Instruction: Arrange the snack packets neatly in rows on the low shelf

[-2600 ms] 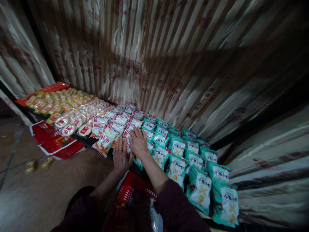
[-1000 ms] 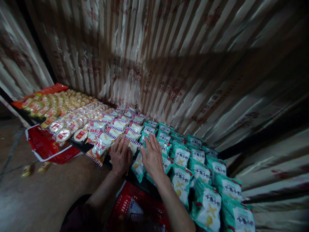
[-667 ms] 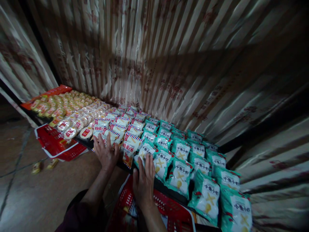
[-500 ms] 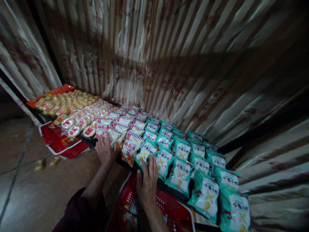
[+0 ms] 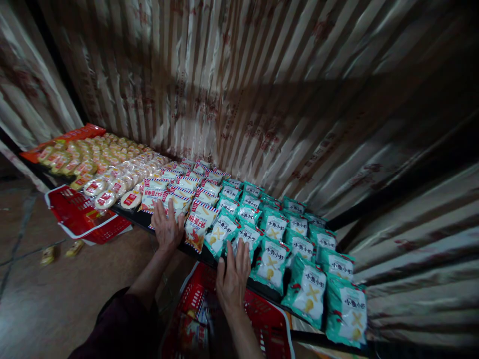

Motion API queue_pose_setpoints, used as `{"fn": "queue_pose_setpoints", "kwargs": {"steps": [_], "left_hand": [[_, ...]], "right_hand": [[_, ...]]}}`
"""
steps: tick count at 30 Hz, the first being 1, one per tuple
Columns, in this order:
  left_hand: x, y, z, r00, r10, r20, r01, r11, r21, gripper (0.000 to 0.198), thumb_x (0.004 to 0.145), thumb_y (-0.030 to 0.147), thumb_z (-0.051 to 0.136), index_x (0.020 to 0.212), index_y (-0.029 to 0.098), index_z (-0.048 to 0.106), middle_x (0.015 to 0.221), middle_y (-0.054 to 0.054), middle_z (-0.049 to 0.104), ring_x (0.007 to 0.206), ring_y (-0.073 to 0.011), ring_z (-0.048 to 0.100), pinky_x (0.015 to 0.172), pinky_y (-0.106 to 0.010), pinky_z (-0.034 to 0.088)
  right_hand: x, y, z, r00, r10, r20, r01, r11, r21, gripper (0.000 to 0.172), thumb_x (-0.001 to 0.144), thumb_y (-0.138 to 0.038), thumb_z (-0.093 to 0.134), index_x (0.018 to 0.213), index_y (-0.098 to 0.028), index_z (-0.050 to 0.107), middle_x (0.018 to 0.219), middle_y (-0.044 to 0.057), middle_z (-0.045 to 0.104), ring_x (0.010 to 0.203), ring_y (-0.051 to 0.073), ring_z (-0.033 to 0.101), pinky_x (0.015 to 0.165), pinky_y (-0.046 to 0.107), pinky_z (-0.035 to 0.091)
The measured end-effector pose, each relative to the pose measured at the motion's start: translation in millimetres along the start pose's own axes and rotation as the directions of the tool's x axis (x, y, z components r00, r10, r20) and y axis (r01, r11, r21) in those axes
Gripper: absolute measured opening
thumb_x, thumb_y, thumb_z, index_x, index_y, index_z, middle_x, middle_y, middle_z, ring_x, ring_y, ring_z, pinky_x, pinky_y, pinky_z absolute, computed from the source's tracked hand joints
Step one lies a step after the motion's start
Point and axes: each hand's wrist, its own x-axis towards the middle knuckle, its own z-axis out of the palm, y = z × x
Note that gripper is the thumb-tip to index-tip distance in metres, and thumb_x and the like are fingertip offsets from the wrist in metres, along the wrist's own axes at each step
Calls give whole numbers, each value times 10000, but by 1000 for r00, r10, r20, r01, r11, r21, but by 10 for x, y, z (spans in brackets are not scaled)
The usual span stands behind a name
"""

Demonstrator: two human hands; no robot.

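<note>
My left hand (image 5: 167, 229) is spread at the front of the white snack bags (image 5: 201, 222) with red lettering and striped edges. Its fingertips are against the front of one of these bags. To its right, my right hand (image 5: 234, 279) lies with fingers stretched over the front edge of the green-and-white snack bags (image 5: 271, 264); the fingertips seem to touch one bag. Neither hand has closed round anything. The bags stand in rows on a dark shelf (image 5: 202, 255).
Round wrapped snacks (image 5: 105, 199) and yellow-wrapped ones (image 5: 62, 162) fill the shelf's left part, beside an orange packet (image 5: 84, 131). Red baskets (image 5: 67, 209) stand below; one basket (image 5: 275, 329) is under my right arm. Small yellow packets (image 5: 48, 255) lie on the floor. Pleated sheeting hangs behind.
The view has shifted slightly, so the shelf sits further left. My right hand has moved right along the green bags; my left hand remains by the white bags.
</note>
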Motion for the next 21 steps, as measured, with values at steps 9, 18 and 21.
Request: {"fn": "queue_pose_setpoints", "kwargs": {"steps": [9, 18, 21], "left_hand": [[-22, -22, 11, 999, -19, -31, 17, 999, -48, 591, 904, 374, 424, 1432, 127, 325, 1547, -192, 114, 1423, -353, 102, 1112, -558, 160], [-256, 95, -213, 988, 95, -121, -107, 990, -93, 553, 912, 303, 420, 1429, 127, 327, 1553, -182, 91, 1425, -363, 57, 1107, -592, 154], [-697, 398, -364, 909, 415, -30, -409, 878, -250, 552, 901, 229, 452, 1435, 196, 316, 1565, -135, 73, 1425, -342, 108, 1102, -542, 247]], "right_hand": [[-54, 172, -26, 998, -60, -3, 60, 997, -55, 469, 951, -252, 369, 1407, -140, 369, 1544, 138, 210, 1436, 297, 106, 1086, 543, 270], [-326, 531, -475, 997, 9, -71, -17, 994, -108, 528, 958, -267, 354, 1471, -216, 241, 1565, 108, 142, 1433, 314, 108, 1075, 567, 278], [-410, 636, -538, 992, 75, -102, -89, 987, -134, 507, 958, -295, 343, 1452, -189, 295, 1564, 119, 138, 1436, 316, 77, 1081, 570, 264]]}}
